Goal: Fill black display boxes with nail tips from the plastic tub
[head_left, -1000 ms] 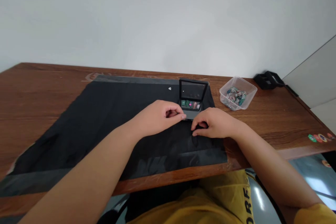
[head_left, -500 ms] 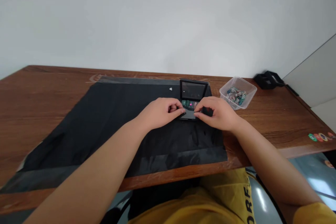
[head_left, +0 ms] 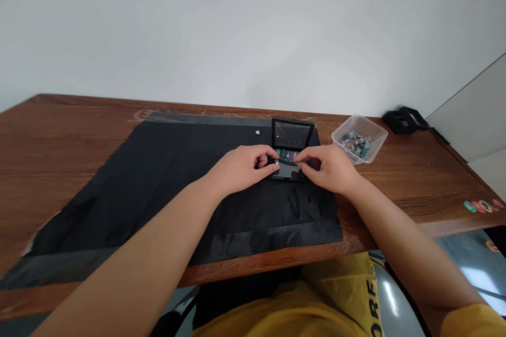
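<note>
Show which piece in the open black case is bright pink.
The small bright pink piece, just right of the green pieces and left of the right hand; it alone looks bright pink.

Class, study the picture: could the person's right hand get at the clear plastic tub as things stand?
Probably yes. The right hand is close to the clear plastic tub, which is open-topped, with nothing visible between them. Its fingers are at the black case, though.
</note>
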A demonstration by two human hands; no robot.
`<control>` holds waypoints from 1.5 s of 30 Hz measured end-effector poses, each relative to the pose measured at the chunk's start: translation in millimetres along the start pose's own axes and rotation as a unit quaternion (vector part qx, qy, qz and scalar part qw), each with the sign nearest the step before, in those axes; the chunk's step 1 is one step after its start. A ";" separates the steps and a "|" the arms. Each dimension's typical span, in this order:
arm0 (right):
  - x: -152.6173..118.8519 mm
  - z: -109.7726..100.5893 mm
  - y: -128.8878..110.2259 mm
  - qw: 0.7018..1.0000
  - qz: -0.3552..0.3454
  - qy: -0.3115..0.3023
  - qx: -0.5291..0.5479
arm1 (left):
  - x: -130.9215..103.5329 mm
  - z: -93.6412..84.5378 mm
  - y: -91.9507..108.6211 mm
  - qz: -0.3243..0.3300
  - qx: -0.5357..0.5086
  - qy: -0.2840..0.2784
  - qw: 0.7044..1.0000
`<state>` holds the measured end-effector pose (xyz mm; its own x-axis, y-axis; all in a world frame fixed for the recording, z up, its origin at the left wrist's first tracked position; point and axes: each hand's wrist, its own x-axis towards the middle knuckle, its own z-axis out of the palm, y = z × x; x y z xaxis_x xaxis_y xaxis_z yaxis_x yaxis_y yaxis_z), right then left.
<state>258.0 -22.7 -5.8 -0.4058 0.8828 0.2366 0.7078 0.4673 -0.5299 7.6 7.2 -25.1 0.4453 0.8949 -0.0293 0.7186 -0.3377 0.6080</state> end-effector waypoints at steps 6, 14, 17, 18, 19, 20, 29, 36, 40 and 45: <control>0.2 2.4 -2.2 1.000 -0.002 -0.020 -0.012 | -1.2 -0.6 -0.1 -0.008 0.001 -0.016 1.000; 0.7 8.0 -4.8 0.997 -0.027 -0.024 -0.075 | -1.9 -4.1 -0.6 0.009 0.000 -0.031 0.999; 0.2 9.9 -3.9 0.997 -0.040 -0.015 -0.059 | -2.3 -3.8 -1.7 0.015 0.004 -0.027 1.000; 0.1 10.3 -3.2 0.998 -0.044 -0.011 -0.044 | -2.6 -3.6 -2.1 0.016 0.006 -0.027 1.000; 0.1 10.6 -2.4 0.998 -0.048 -0.008 -0.027 | -2.9 -3.3 -2.6 0.017 0.008 -0.026 0.999; 0.1 10.9 -1.5 0.999 -0.053 -0.007 -0.013 | -3.2 -3.1 -3.0 0.019 0.009 -0.026 0.999; 3.7 13.1 4.4 0.991 -0.101 -0.036 -0.084 | -4.0 -3.3 -0.9 0.016 0.018 -0.021 0.999; 2.3 12.1 1.4 0.994 -0.082 -0.014 -0.066 | -4.3 -4.9 1.3 0.016 0.019 -0.023 0.999; 0.7 9.7 -4.8 0.997 -0.050 0.054 0.004 | -3.1 -5.3 -0.6 0.022 0.013 -0.024 0.999; 0.2 8.3 -7.7 0.996 -0.021 -0.006 0.087 | -2.1 -5.3 -3.2 0.023 0.008 -0.026 0.999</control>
<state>247.7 -26.5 -8.4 -0.4403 0.8615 0.2530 0.5798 0.4880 -0.6524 1.6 7.9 -22.8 0.5058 0.8615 -0.0431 0.7041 -0.3835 0.5977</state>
